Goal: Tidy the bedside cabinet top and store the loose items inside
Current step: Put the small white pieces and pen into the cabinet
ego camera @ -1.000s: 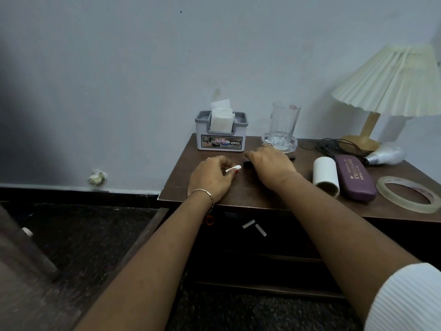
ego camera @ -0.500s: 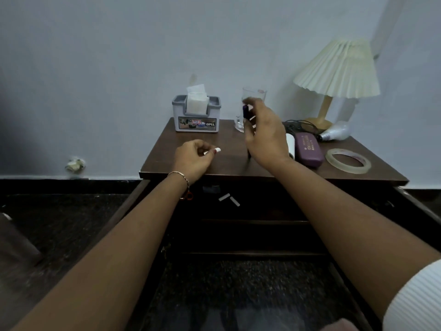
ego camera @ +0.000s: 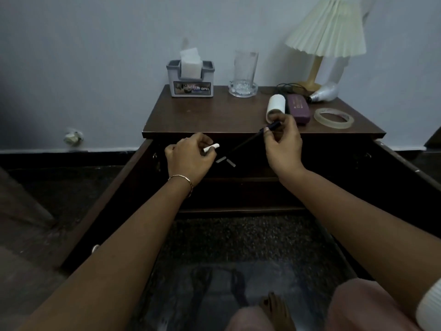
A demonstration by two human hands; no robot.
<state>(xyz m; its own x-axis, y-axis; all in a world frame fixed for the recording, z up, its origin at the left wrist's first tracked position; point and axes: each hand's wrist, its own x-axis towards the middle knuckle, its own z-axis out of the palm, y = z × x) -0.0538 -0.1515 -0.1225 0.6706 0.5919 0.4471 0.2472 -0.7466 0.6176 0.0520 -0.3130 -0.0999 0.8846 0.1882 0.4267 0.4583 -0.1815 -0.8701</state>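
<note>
Slim dark pen-like stick point(ego camera: 253, 139): pinched at its upper end between thumb and fingers of right hand point(ego camera: 281, 144), slanting down and left in front of the dark brown wooden bedside cabinet point(ego camera: 202, 118), off the top and over the open dark interior. Judged light and stiff; narrow, so liable to roll or slip from a loose pinch; best gripped near the middle rather than the tip.

Small white cylindrical piece, possibly a cap or chalk stub point(ego camera: 211, 147): clamped in curled fingers of left hand point(ego camera: 188, 158), white end protruding right. Judged very light, rigid, easily dropped; full finger wrap suitable.

Remaining on top, right side: white tube lying on its side point(ego camera: 276, 106); purple oblong case point(ego camera: 298, 108) just beside it; clear tape ring point(ego camera: 333, 117) near the right edge; white light bulb point(ego camera: 324, 93) at the far right by the pleated cream table lamp point(ego camera: 327, 32). Glass tumbler on a glass dish point(ego camera: 244, 70), fragile, far centre. Grey tissue box point(ego camera: 191, 80) far left.

Changed since half a second ago: right hand lowered from beside the tumbler to below the front edge; left hand dropped off the top to below the front edge; view tilted downward, a knee and foot now visible.
</note>
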